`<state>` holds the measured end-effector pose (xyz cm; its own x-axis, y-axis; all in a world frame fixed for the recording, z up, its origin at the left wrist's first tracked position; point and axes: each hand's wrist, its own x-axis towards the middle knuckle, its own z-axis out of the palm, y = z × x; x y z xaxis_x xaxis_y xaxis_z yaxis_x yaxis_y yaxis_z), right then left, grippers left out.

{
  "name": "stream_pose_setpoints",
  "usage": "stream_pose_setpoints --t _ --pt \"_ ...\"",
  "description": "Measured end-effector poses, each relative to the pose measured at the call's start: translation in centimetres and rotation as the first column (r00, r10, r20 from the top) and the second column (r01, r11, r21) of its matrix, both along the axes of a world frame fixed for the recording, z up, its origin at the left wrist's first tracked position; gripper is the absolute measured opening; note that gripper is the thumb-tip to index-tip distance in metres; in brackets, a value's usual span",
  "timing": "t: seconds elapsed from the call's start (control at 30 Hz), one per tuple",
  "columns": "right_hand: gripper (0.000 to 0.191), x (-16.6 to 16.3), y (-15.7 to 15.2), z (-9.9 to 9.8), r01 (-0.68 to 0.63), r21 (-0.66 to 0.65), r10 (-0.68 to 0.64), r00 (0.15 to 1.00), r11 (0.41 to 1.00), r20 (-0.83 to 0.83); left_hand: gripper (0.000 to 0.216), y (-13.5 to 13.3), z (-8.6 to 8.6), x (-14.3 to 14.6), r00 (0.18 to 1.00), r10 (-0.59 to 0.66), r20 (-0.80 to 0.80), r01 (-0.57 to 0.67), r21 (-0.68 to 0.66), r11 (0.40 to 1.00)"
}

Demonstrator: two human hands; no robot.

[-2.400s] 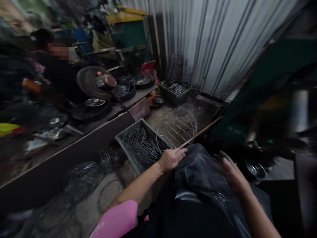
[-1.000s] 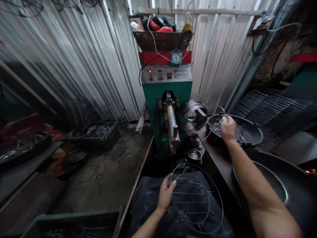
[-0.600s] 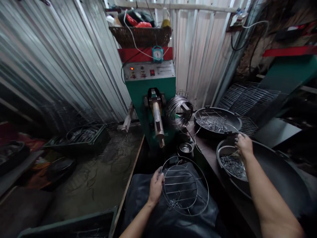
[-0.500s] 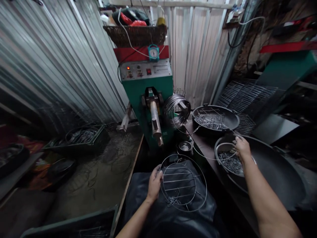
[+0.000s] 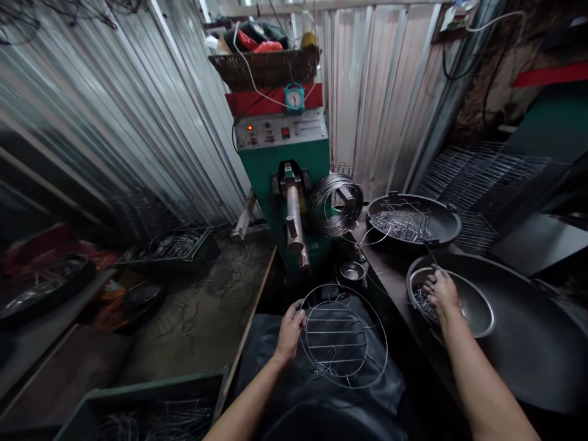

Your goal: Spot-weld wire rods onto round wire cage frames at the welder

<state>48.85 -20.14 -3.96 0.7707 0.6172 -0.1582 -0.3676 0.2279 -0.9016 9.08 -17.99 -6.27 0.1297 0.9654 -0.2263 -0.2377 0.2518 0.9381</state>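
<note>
A round wire rack [image 5: 342, 335] with straight cross wires lies on the dark apron [image 5: 316, 398] over my lap. My left hand [image 5: 290, 331] grips its left rim. My right hand [image 5: 441, 294] reaches into a steel bowl [image 5: 478, 309] of small wire pieces [image 5: 420, 301], fingers curled down into the pile. The bowl sits inside a large black pan [image 5: 528, 349] on the right. Straight ahead stands a green welding machine [image 5: 285, 165] with a metal arm [image 5: 294, 223] pointing toward me.
A wire coil [image 5: 337, 205] hangs beside the machine. A second black pan [image 5: 441, 223] holds more wire pieces, with wire grids [image 5: 482, 177] behind it. A small steel cup [image 5: 353, 271] stands near the rack. Green crates [image 5: 151, 404] [image 5: 179, 245] of wire parts sit left, below the corrugated wall [image 5: 114, 122].
My right hand came back from the far black pan and dropped into the nearer steel bowl. My left hand kept hold of the wire rack on my lap.
</note>
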Motion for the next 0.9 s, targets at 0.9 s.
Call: stream_pose_setpoints --t 0.9 --pt "0.012 -12.3 4.7 -3.5 -0.375 -0.688 0.783 0.325 0.622 0.531 0.036 0.2 -0.1 -1.1 0.971 -0.075 0.228 0.125 -0.216 0.968"
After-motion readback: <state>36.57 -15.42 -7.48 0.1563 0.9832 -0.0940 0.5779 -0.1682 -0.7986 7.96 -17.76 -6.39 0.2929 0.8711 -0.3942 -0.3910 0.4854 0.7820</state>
